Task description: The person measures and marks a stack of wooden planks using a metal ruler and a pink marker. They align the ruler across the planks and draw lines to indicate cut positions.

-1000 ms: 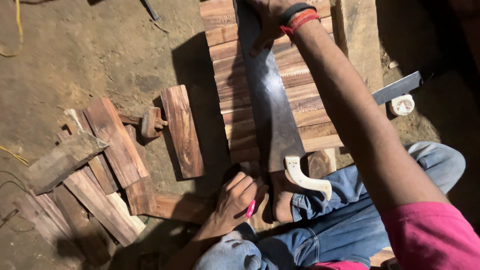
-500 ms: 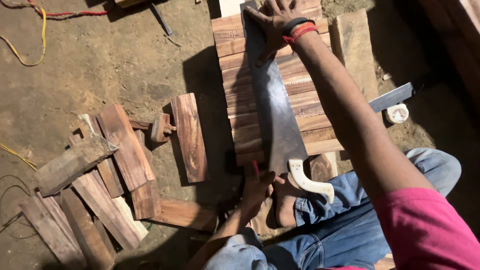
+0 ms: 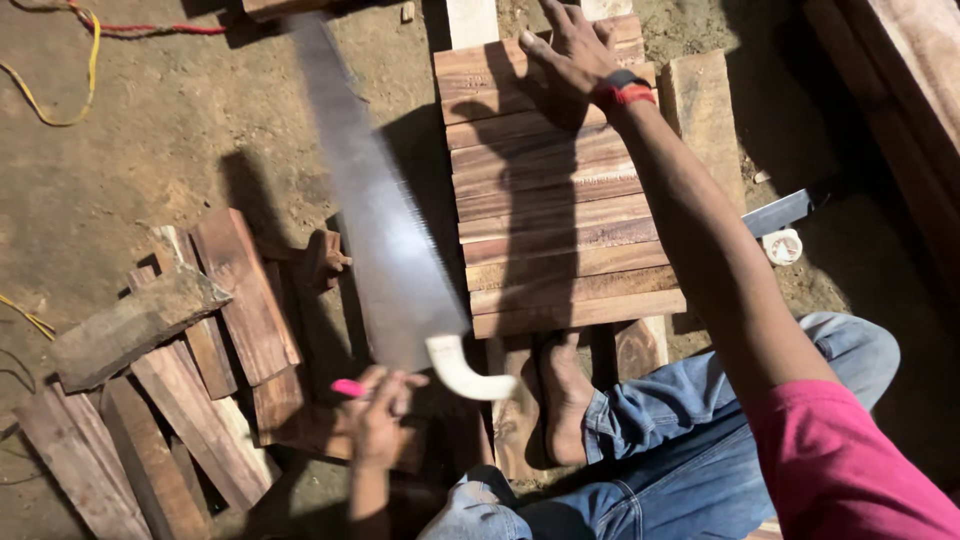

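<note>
Gripping a handsaw [image 3: 385, 240] and pink marker [image 3: 349, 388], the left hand [image 3: 380, 415] fingers clench; right hand [image 3: 570, 45] lies flat on planks [image 3: 560, 230].

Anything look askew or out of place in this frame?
The handsaw is lifted at a slant in the left hand, off the lined-up slats. Offcuts lie jumbled on the dirt at the left.

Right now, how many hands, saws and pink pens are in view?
Hands: 2, the left hand and the right hand
Saw: 1
Pink pen: 1
Total: 4
</note>
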A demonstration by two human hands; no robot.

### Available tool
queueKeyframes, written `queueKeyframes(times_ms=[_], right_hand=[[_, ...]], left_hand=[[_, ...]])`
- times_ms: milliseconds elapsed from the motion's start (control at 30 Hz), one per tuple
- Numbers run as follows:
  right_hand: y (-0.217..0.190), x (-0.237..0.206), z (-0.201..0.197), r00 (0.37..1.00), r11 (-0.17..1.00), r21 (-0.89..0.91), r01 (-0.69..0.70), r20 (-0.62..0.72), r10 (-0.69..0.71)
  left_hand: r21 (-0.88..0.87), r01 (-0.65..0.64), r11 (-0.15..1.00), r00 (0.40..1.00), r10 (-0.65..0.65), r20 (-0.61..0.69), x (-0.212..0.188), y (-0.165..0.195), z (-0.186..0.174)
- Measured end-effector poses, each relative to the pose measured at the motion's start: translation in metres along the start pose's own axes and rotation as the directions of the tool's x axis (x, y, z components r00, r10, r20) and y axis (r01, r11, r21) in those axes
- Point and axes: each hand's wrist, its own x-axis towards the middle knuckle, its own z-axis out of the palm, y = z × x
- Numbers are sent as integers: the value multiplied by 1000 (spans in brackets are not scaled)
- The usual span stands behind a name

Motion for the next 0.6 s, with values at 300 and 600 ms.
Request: queueKeyframes(times_ms=[300,600], right_hand=[[33,-48,-31,996,912,401,83,-52,-68],[73,-158,-66,991,947,320,20,-130,23]], left_hand=[[14,72,997,972,-67,-226,17,0,-130],[-113,-9,994,908,-39,-417,30,-20,-114]])
